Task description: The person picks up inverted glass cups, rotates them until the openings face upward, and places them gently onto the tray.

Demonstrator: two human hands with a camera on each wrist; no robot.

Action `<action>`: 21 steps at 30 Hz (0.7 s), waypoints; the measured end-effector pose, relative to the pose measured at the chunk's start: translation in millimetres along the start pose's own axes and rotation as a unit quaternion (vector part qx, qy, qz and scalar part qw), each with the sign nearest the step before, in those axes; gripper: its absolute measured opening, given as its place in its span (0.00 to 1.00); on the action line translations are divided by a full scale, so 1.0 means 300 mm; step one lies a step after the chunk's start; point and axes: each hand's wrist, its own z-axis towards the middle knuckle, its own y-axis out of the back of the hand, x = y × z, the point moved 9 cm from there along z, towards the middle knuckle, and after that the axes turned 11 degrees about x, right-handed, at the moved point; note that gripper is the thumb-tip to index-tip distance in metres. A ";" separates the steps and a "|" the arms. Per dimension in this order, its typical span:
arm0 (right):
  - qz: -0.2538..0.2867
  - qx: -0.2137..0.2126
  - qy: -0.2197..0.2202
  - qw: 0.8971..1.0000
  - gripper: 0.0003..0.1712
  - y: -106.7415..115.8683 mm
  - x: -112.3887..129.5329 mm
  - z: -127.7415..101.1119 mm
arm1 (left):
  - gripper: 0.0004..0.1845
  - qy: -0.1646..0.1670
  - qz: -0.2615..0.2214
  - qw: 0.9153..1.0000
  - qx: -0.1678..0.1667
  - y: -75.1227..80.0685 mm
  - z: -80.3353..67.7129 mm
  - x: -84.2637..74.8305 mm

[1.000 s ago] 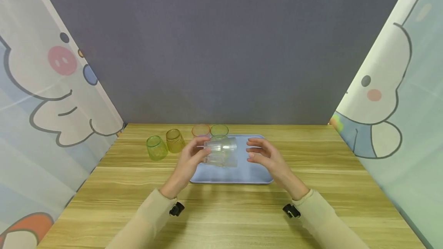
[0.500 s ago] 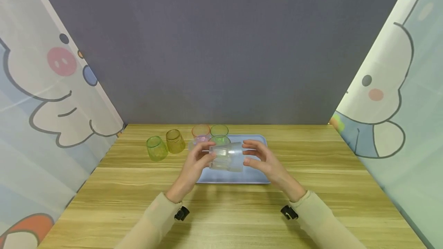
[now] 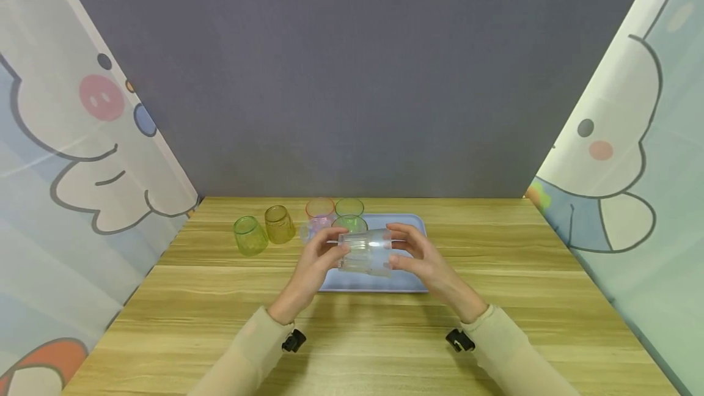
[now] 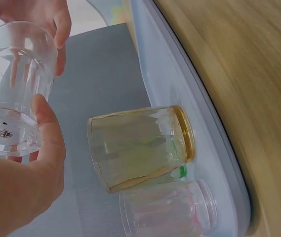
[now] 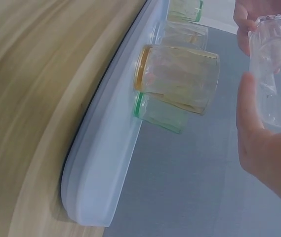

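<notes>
Head view | clear tumbler [image 3: 365, 251] held sideways above blue tray [image 3: 407, 283], both grips on it: left hand [image 3: 315, 263] curls round base end, right hand [image 3: 420, 256] round rim end | two-handed hold steadies it | pink glass [image 3: 320, 211] & green glass [image 3: 349, 207] behind, bench [image 3: 352, 335] below.

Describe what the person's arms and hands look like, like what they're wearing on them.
Both arms are covered by long, pale beige sleeves that end at the wrists. A small black device sits at the left wrist and a matching one at the right wrist. The left hand and right hand are bare: no gloves, and no rings or watch that these views show.
</notes>
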 end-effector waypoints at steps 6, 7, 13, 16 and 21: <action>-0.018 -0.003 -0.021 1.000 0.41 -0.003 -0.003 -0.003 | 0.22 -0.003 -0.005 1.000 0.009 -0.007 0.002 -0.003; -0.019 -0.005 -0.021 1.000 0.42 -0.003 -0.002 -0.004 | 0.22 -0.003 -0.006 1.000 0.012 -0.009 0.002 -0.002; -0.030 -0.021 -0.004 0.999 0.40 0.004 0.007 -0.006 | 0.24 0.010 -0.014 0.999 0.028 -0.015 0.005 0.004; -0.031 -0.026 0.004 0.999 0.38 0.008 0.007 -0.005 | 0.24 0.020 -0.022 0.999 0.035 -0.018 0.007 0.008; -0.039 -0.032 0.010 0.999 0.36 0.015 0.006 -0.002 | 0.25 0.027 -0.029 0.998 0.044 -0.020 0.011 0.007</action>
